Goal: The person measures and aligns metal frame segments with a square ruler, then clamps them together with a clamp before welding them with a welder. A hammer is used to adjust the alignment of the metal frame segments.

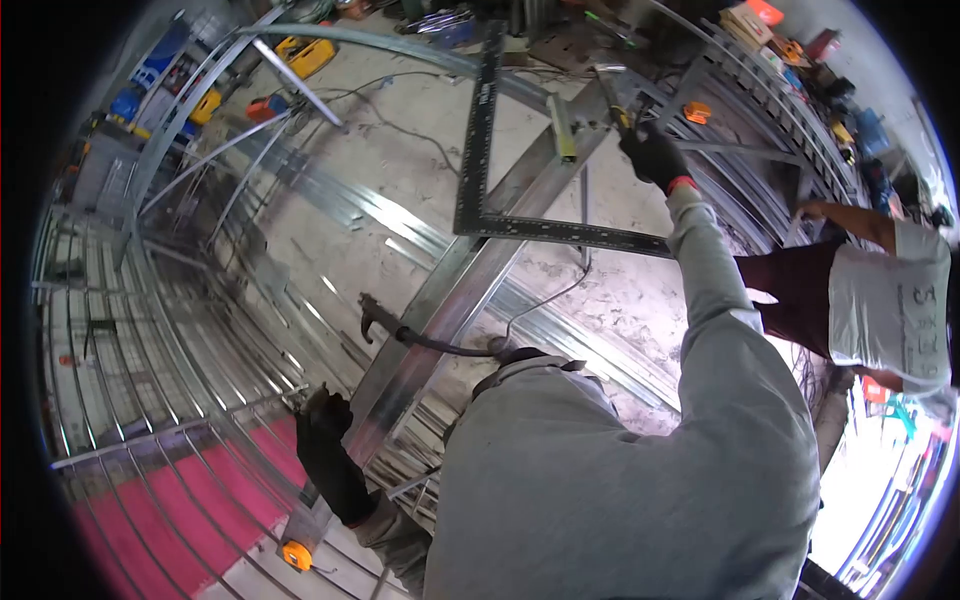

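Observation:
My right hand (655, 158), in a black glove, is closed around the handle of a hammer (620, 108) with yellow on it, over the far end of a long metal beam (440, 290). My left hand (328, 440), also gloved in black, is at the beam's near end with its fingers curled; what they grip is hidden. A large black carpenter's square (480, 150) lies across the beam, one leg reaching behind my right forearm. Beside it on the beam rests a short yellowish metal piece (562, 130). A welding electrode holder (380, 320) with its cable lies over the beam's edge.
A metal bar grille (150, 430) spans the left side, with an orange tape measure (296, 555) at its lower end. Metal profiles (390, 215) lie on the floor. A co-worker (885, 300) is at the right. Cables (575, 290) cross the floor; tools (305, 58) sit at the back.

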`<state>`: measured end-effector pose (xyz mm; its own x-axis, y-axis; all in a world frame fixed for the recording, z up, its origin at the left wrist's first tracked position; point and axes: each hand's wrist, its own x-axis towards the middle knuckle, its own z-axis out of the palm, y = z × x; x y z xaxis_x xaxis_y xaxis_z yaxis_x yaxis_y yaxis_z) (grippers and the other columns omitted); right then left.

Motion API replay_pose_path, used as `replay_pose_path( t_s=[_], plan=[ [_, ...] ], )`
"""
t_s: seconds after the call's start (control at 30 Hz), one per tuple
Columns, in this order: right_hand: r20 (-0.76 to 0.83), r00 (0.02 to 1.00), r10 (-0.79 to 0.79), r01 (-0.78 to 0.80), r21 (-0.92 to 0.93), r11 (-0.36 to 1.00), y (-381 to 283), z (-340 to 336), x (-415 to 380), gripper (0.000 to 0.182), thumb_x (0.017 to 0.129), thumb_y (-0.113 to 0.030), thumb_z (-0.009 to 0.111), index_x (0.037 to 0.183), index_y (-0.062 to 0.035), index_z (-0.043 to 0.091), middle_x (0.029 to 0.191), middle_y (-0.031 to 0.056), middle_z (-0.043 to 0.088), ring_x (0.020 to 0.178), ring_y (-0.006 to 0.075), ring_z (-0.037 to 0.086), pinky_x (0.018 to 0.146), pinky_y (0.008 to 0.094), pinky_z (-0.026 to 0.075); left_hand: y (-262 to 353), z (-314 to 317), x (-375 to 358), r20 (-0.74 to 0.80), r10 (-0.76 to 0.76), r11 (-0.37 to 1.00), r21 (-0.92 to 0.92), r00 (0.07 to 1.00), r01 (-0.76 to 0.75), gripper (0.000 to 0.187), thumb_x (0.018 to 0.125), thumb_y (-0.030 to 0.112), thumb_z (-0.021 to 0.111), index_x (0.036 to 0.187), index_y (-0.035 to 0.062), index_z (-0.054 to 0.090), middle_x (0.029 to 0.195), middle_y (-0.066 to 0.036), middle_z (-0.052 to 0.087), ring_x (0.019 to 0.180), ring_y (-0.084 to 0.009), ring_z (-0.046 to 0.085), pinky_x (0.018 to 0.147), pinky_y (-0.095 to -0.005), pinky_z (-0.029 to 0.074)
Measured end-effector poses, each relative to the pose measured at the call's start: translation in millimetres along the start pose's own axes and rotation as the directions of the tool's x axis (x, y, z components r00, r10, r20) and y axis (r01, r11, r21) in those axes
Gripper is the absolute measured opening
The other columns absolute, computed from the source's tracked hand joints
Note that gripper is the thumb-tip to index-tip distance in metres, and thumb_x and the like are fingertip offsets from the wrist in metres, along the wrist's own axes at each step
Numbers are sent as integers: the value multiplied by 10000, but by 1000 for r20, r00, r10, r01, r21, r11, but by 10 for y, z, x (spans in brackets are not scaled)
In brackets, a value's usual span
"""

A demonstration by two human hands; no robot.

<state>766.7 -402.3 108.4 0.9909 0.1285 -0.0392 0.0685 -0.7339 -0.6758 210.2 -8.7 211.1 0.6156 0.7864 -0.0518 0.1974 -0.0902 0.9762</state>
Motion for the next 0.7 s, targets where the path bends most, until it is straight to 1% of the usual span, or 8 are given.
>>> replay_pose_path(
  t_s=[0.03,0.1,0.13,0.27,0.3,0.43,0.57,0.7],
  plan=[
    [-296,927,-231,102,-393,914,-321,-17,-168,535,930,-488,717,1298,-113,618,959,212,753,797,385,752,721,502,563,31,-9,-10,-9,-9,999,31,1000,9,504,1121,384,491,1377,-32,617,1137,-130,742,1040,-217,728,925,-359,593],
    [-228,955,-190,170,-106,980,-830,-102,-462,573,933,-476,716,1341,-87,615,1015,202,756,969,352,747,782,481,561,72,-3,-44,-46,-10,1000,20,999,11,483,1114,366,513,1356,-35,631,1141,-129,732,1045,-212,718,924,-354,583],
    [-270,856,-441,399,-199,895,-999,-8,-500,543,951,-420,725,1345,-63,618,994,144,756,942,242,758,760,382,568,79,6,-52,-46,3,1000,2,999,-3,463,1107,349,535,1336,-37,645,1144,-127,722,1049,-207,709,924,-349,573],
    [217,771,-598,391,580,715,-1406,587,-636,547,1073,-272,593,1576,-102,460,1361,81,683,1119,189,697,930,316,548,110,32,-64,-45,2,1000,-20,999,-2,448,1116,333,523,1304,-50,659,1124,-119,718,1026,-186,703,930,-352,572],
    [301,806,-509,186,688,702,-1476,823,-616,568,1086,-247,561,1615,-119,396,1461,81,619,1180,196,674,982,330,539,182,41,-84,-58,-6,999,-32,998,5,446,1115,325,526,1308,-56,654,1121,-119,718,1032,-189,700,938,-355,569],
    [298,704,-645,706,-198,680,-1524,1480,-9,535,900,-59,687,1418,-157,595,1304,173,689,1169,374,674,943,419,579,256,-161,-341,-162,-4,1000,-24,987,0,439,1110,315,532,1310,-58,650,1105,-120,717,1061,-202,693,962,-364,560],
    [251,468,-847,793,303,528,-1241,1906,806,322,925,-194,686,1230,-93,675,1234,206,692,1130,425,665,938,498,555,143,-480,-815,-363,-65,998,-20,929,63,437,1104,325,538,1309,-45,652,1100,-117,722,1070,-221,708,958,-363,562],
    [406,471,-783,862,-24,506,-1166,2001,1229,343,938,-221,688,1247,-72,693,1106,185,740,1035,377,704,902,456,563,-84,-870,-1389,-574,-148,989,-66,806,134,433,1107,323,528,1314,-35,657,1096,-115,731,1031,-220,720,943,-362,570]
  ],
)
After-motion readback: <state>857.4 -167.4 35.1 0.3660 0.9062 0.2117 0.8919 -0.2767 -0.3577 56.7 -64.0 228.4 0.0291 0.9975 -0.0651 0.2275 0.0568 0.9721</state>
